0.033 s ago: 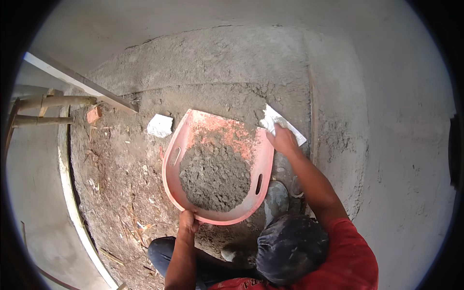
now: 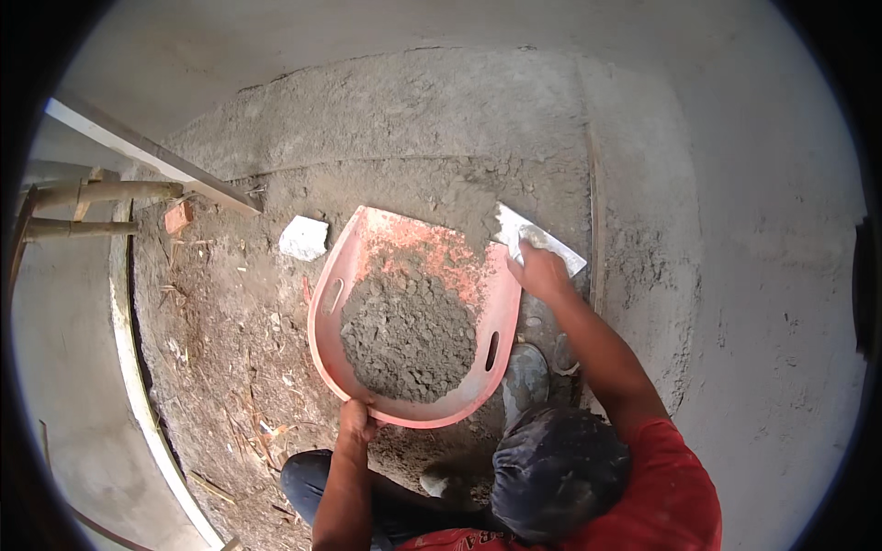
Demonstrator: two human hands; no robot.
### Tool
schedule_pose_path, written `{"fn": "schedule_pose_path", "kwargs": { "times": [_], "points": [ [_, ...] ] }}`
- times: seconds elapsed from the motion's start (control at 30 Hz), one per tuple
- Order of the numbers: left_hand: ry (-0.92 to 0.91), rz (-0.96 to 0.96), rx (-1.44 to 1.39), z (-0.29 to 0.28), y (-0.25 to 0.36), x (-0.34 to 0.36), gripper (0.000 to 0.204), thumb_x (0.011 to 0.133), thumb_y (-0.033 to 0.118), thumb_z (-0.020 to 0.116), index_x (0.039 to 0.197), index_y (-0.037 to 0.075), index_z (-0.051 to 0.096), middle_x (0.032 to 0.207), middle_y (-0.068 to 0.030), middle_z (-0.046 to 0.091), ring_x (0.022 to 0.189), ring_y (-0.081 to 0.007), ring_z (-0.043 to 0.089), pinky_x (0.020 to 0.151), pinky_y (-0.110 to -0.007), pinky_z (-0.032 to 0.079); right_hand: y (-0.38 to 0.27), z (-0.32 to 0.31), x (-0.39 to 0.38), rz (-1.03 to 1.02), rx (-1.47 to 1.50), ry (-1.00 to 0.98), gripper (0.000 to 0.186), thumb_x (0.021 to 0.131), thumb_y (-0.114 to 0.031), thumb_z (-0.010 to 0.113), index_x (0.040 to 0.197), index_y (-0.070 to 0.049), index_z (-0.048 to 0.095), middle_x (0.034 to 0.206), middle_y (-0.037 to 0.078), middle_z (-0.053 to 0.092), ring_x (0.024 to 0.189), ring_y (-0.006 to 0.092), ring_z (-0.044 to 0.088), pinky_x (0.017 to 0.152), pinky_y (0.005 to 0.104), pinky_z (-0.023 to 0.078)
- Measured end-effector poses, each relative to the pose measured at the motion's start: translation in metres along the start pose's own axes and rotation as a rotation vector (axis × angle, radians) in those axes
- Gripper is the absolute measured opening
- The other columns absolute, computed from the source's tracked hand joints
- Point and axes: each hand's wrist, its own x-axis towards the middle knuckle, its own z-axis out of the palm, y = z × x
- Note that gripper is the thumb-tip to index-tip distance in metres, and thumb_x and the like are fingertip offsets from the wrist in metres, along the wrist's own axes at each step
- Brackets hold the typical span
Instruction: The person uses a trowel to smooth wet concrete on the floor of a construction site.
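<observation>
Beyond both hands, a grey rendered wall (image 2: 441,119) fills the upper view, its rough wet band running past the right hand and down beside the forearm. Below and left of the left hand lies the dirt floor (image 2: 220,367), strewn with straw and chips. Between the hands sits the pan (image 2: 326,340), a wide pink plastic basin with slot handles, tilted toward the wall; its far lip touches the render and its near rim rests at the left hand. Inside it, just ahead of the left hand, a heap of mortar (image 2: 409,335) covers the lower half, crumbly and grey. Far left of the left hand, two wooden poles (image 2: 101,207) and a pale plank (image 2: 156,156) slant across the floor edge. Right hand (image 2: 542,274) is closed around a trowel (image 2: 537,241), whose flat steel blade lies against the wall just past the pan's right edge. Left hand (image 2: 356,421) grips the pan's near rim, fingers curled under it. Left of the pan, well apart from either hand, lie a white stone (image 2: 303,239) and a brick scrap (image 2: 178,217).
</observation>
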Motion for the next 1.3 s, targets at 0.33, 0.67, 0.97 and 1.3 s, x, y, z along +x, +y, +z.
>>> {"fn": "schedule_pose_path", "kwargs": {
  "times": [0.33,0.67,0.97,1.3],
  "points": [
    [-0.075,0.046,0.15,-0.028,0.027,0.014,0.019,0.076,-0.002,0.054,0.095,-0.002,0.055,0.084,-0.0148,0.06,0.071,-0.0347,0.065,0.061,-0.05,0.06,0.004,0.027,-0.005,0.305,0.147,0.296,0.035,0.096,-0.032,0.055,0.107,0.001,0.049,0.083,0.027,0.068,0.081,0.045,0.067,0.073,0.054,0.052],
    [-0.044,0.144,0.223,-0.051,0.06,0.04,0.017,0.074,-0.004,0.054,0.09,-0.003,0.058,0.08,-0.0124,0.058,0.074,-0.031,0.063,0.066,-0.042,0.057,0.012,0.032,-0.026,0.138,0.074,0.255,0.039,0.096,-0.036,0.053,0.104,0.001,0.051,0.072,0.023,0.066,0.068,0.0434,0.067,0.06,0.055,0.052],
    [0.032,0.223,0.332,-0.045,0.058,0.033,0.013,0.078,0.001,0.052,0.088,0.0,0.061,0.065,-0.0067,0.054,0.044,-0.0205,0.05,0.039,-0.035,0.041,-0.016,0.019,0.006,-0.01,0.001,0.184,0.039,0.096,-0.036,0.054,0.107,0.002,0.054,0.076,0.023,0.067,0.072,0.0417,0.067,0.063,0.0527,0.052],
    [0.052,0.216,0.323,-0.059,0.059,0.03,0.008,0.076,0.004,0.057,0.082,0.002,0.06,0.066,-0.006,0.056,0.046,-0.021,0.053,0.037,-0.034,0.039,-0.022,0.02,-0.073,-0.325,-0.061,0.031,0.035,0.096,-0.036,0.054,0.104,-0.002,0.051,0.077,0.022,0.067,0.074,0.0407,0.068,0.063,0.0523,0.052]
  ]
}}
